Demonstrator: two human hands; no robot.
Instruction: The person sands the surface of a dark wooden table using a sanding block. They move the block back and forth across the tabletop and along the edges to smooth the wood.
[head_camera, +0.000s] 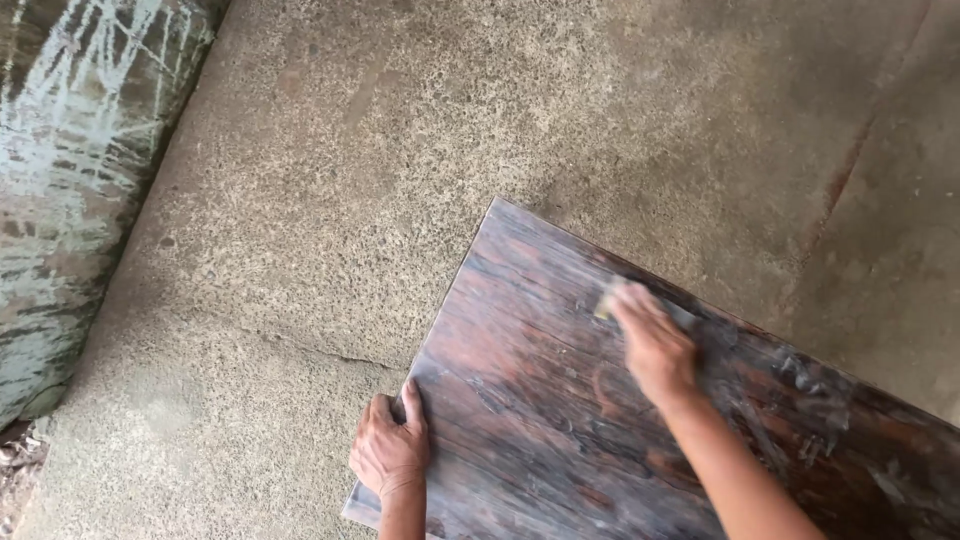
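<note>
Big flat board w/ a dark red-brown wood-grain face lies on the concrete floor, set at an angle to the view. Its face is streaked w/ grey-white smears, thickest toward the right side. One corner points up near mid-frame; the long left edge runs down toward the bottom of the frame, and the upper edge slopes off to the right & out of view. Board's bottom & right parts are cut off by the frame.

Floor is rough, speckled grey-tan, w/ a thin crack running toward the board's left edge. Plenty of bare floor above & left of the board. Far left, well apart from the board, stands a rounded mottled surface, brown & pale green w/ white scratch marks. A reddish line runs down the floor at upper right.

Left hand sits at the board's left edge, near the lower corner: fingers curled over the rim, thumb lying on top, clamped on the edge. Forearm comes straight up from the bottom of the frame.

Right hand is out over the board's upper part, palm down, knuckles up, fingers closed around a small pale pad that peeks out at the fingertips & presses on the face. It looks a bit blurred. Right forearm reaches in diagonally from lower right, across the board.
</note>
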